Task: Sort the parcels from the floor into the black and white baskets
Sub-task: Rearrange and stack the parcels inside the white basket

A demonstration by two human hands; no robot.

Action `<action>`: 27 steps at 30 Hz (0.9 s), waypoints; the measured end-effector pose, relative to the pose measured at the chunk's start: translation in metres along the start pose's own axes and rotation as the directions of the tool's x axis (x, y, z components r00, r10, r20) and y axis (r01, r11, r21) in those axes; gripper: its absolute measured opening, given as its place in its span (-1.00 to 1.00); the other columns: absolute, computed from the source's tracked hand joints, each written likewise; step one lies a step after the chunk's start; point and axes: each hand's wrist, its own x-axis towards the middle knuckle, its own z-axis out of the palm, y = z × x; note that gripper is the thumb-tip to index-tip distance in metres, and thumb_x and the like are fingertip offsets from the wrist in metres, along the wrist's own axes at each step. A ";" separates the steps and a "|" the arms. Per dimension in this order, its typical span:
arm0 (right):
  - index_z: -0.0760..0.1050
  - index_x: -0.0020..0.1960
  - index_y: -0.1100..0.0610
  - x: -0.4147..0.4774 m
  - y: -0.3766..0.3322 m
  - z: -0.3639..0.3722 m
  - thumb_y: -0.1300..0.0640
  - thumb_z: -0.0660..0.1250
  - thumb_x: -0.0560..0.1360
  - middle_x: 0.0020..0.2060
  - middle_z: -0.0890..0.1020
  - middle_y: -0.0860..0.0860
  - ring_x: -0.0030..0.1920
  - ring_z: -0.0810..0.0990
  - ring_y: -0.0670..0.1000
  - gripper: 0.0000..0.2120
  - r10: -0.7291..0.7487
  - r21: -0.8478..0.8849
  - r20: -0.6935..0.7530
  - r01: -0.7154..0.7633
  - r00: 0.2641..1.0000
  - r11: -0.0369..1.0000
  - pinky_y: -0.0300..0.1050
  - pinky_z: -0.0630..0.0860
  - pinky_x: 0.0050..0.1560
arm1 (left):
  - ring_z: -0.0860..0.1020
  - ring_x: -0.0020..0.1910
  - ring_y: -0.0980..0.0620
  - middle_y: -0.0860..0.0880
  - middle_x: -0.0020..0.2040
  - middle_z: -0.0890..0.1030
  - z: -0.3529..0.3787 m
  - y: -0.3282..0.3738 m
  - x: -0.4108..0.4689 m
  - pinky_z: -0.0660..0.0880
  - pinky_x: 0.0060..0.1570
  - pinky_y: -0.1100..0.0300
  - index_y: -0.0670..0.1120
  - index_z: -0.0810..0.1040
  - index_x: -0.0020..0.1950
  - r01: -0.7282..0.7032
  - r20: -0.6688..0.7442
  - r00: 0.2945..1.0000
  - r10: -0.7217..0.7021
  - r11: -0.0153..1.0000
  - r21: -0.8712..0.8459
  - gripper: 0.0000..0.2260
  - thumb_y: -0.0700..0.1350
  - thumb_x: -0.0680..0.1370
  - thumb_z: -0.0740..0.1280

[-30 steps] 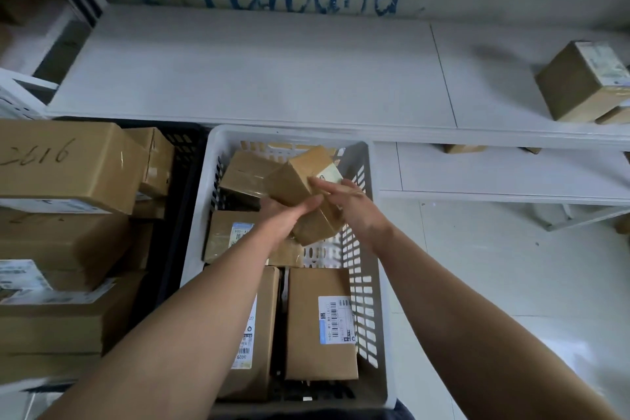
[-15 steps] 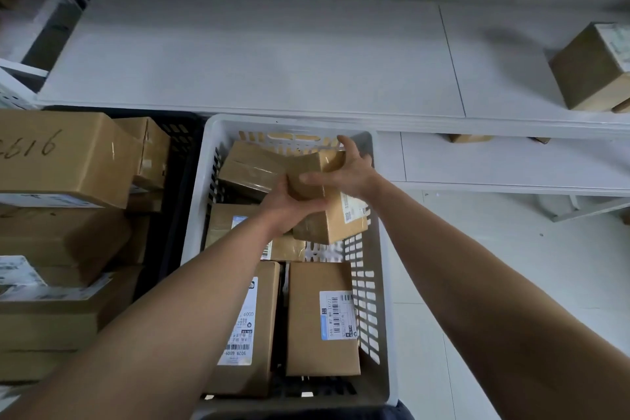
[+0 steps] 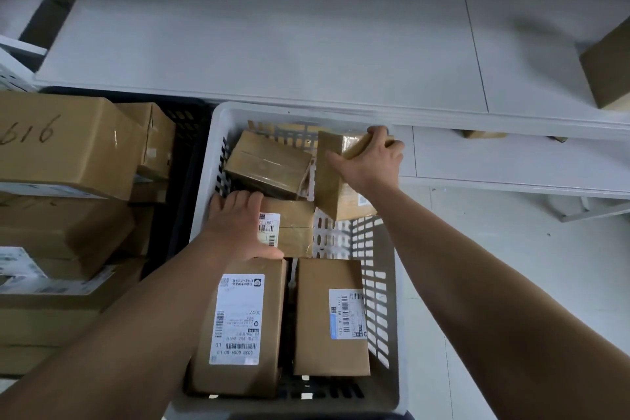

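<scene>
White slotted plastic basket [image 3: 383, 283]: bare slotted bottom shows just below the right grip [image 3: 370, 164]; the far and right walls stand close around it.
Right grip: fingers curled over the top of a tape-wrapped brown cardboard parcel [image 3: 335, 191], held tilted over the basket's far right corner.
Left grip [image 3: 238, 228]: fingers straight, thumb spread, lying flat on a labelled brown parcel [image 3: 293, 225] in the basket.
Black plastic basket [image 3: 191, 119]: left of the left grip, stacked with large brown cartons [image 3: 68, 147].
Room: white shelf [image 3: 272, 44] beyond both grips; pale floor [image 3: 511, 266] right of the right grip.

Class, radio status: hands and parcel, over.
Right hand grips small parcel, tilted, over white basket. Left hand flat on labelled parcel. Taped parcel alongside.
</scene>
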 end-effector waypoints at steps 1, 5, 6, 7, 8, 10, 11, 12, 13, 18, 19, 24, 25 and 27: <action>0.18 0.36 0.08 -0.002 0.001 0.005 -0.32 0.38 0.29 0.22 0.27 0.17 0.25 0.29 0.20 -0.18 -0.013 -0.049 -0.001 0.013 1.000 0.999 0.03 0.32 0.30 | 0.18 0.46 -0.09 -0.06 0.42 0.25 0.000 -0.001 0.000 -0.03 0.48 -0.17 -0.06 0.08 0.47 -0.010 -0.009 1.000 0.010 1.000 0.014 0.09 0.52 0.15 0.35; 0.22 0.28 0.15 -0.008 0.005 0.023 -0.35 0.18 0.29 0.16 0.30 0.19 0.21 0.30 0.26 -0.24 0.027 -0.145 0.047 -0.020 0.999 0.989 0.07 0.28 0.26 | 0.27 0.37 -0.07 -0.04 0.33 0.29 -0.002 -0.011 0.002 0.02 0.48 -0.07 -0.09 0.13 0.43 -0.089 0.001 0.996 0.089 0.991 0.097 0.02 0.41 0.16 0.41; 0.23 0.28 0.16 -0.009 0.006 0.026 -0.36 0.16 0.28 0.16 0.30 0.19 0.22 0.30 0.27 -0.22 0.040 -0.151 0.058 -0.031 0.998 0.988 0.08 0.29 0.28 | 0.29 0.34 -0.07 -0.04 0.31 0.30 -0.004 -0.014 0.002 0.08 0.46 -0.03 -0.08 0.14 0.43 -0.102 0.005 0.995 0.102 0.990 0.095 0.00 0.36 0.17 0.43; 0.24 0.29 0.17 -0.009 0.008 0.029 -0.36 0.18 0.28 0.18 0.29 0.19 0.24 0.29 0.27 -0.21 0.047 -0.164 0.067 -0.035 0.997 0.986 0.08 0.28 0.30 | 0.31 0.32 -0.07 -0.05 0.31 0.31 -0.006 -0.016 0.003 0.13 0.44 -0.01 -0.07 0.14 0.43 -0.119 -0.003 0.993 0.120 0.989 0.093 -0.02 0.32 0.17 0.45; 0.24 0.31 0.19 -0.008 0.009 0.032 -0.36 0.22 0.29 0.20 0.29 0.20 0.25 0.29 0.27 -0.19 0.051 -0.185 0.077 -0.036 0.996 0.982 0.08 0.28 0.31 | 0.32 0.31 -0.09 -0.05 0.30 0.32 -0.010 -0.017 0.003 0.17 0.41 0.00 -0.05 0.13 0.45 -0.139 -0.021 0.990 0.141 0.986 0.092 -0.02 0.31 0.18 0.45; 0.23 0.37 0.19 -0.005 0.011 0.036 -0.32 0.30 0.32 0.24 0.28 0.22 0.29 0.29 0.27 -0.18 0.077 -0.229 0.116 -0.049 0.990 0.972 0.09 0.29 0.30 | 0.30 0.34 -0.11 -0.07 0.35 0.31 -0.019 -0.016 0.005 0.15 0.41 0.00 -0.03 0.07 0.50 -0.171 -0.060 0.982 0.178 0.980 0.100 0.02 0.32 0.19 0.42; 0.22 0.39 0.18 -0.003 0.013 0.036 -0.30 0.32 0.34 0.27 0.27 0.22 0.30 0.29 0.27 -0.18 0.101 -0.242 0.140 -0.065 0.985 0.968 0.10 0.31 0.30 | 0.27 0.37 -0.12 -0.08 0.38 0.28 -0.025 -0.016 0.005 0.12 0.43 0.00 -0.02 0.03 0.53 -0.180 -0.080 0.979 0.189 0.978 0.110 0.04 0.34 0.20 0.40; 0.22 0.41 0.16 -0.001 0.016 0.038 -0.30 0.32 0.36 0.29 0.27 0.22 0.31 0.29 0.27 -0.19 0.122 -0.246 0.166 -0.079 0.979 0.966 0.10 0.33 0.29 | 0.23 0.41 -0.12 -0.09 0.42 0.25 -0.031 -0.017 0.006 0.08 0.45 0.00 -0.02 -0.01 0.55 -0.187 -0.103 0.974 0.200 0.975 0.121 0.06 0.36 0.20 0.37; 0.22 0.41 0.14 0.000 0.018 0.039 -0.31 0.31 0.37 0.29 0.29 0.21 0.32 0.29 0.26 -0.20 0.137 -0.241 0.186 -0.090 0.973 0.966 0.11 0.34 0.28 | 0.19 0.43 -0.12 -0.08 0.44 0.23 -0.036 -0.018 0.006 0.04 0.46 0.00 -0.01 -0.03 0.56 -0.192 -0.123 0.971 0.207 0.973 0.128 0.08 0.39 0.19 0.34; 0.23 0.43 0.08 0.005 0.025 0.044 -0.40 0.28 0.36 0.32 0.38 0.23 0.32 0.33 0.25 -0.18 0.165 -0.276 0.241 -0.096 0.956 0.956 0.11 0.40 0.22 | 0.15 0.47 -0.11 -0.07 0.48 0.20 -0.064 -0.029 -0.002 0.00 0.49 0.01 -0.01 -0.03 0.58 -0.192 -0.165 0.966 0.201 0.979 0.066 0.09 0.50 0.22 0.25; 0.22 0.45 0.08 0.003 0.025 0.044 -0.38 0.28 0.39 0.32 0.38 0.24 0.31 0.35 0.25 -0.19 0.167 -0.292 0.248 -0.091 0.954 0.952 0.10 0.42 0.21 | 0.16 0.47 -0.11 -0.08 0.47 0.22 -0.070 -0.031 -0.004 0.02 0.49 0.00 -0.01 -0.01 0.58 -0.184 -0.182 0.965 0.187 0.982 0.036 0.08 0.51 0.22 0.23; 0.22 0.50 0.03 0.000 0.031 0.041 -0.28 0.26 0.45 0.37 0.36 0.26 0.38 0.30 0.27 -0.28 0.155 -0.343 0.298 -0.045 0.942 0.938 0.15 0.40 0.29 | 0.21 0.46 -0.09 -0.07 0.46 0.26 -0.087 -0.035 -0.012 0.06 0.48 -0.01 0.00 0.05 0.57 -0.165 -0.248 0.957 0.153 0.986 -0.030 0.06 0.47 0.19 0.22; 0.25 0.49 0.03 0.000 0.031 0.040 -0.30 0.25 0.45 0.36 0.40 0.23 0.40 0.28 0.27 -0.28 0.151 -0.345 0.314 -0.036 0.937 0.938 0.14 0.39 0.29 | 0.21 0.45 -0.08 -0.06 0.46 0.26 -0.088 -0.034 -0.014 0.07 0.48 -0.01 0.00 0.06 0.57 -0.169 -0.249 0.956 0.158 0.985 -0.024 0.05 0.47 0.19 0.22; 0.29 0.48 0.03 -0.001 0.030 0.038 -0.32 0.23 0.44 0.35 0.43 0.21 0.40 0.28 0.27 -0.29 0.160 -0.333 0.346 -0.038 0.924 0.942 0.13 0.37 0.32 | 0.24 0.43 -0.08 -0.05 0.45 0.28 -0.091 -0.034 -0.020 0.10 0.46 0.00 0.00 0.08 0.57 -0.168 -0.264 0.953 0.152 0.985 -0.039 0.04 0.46 0.20 0.24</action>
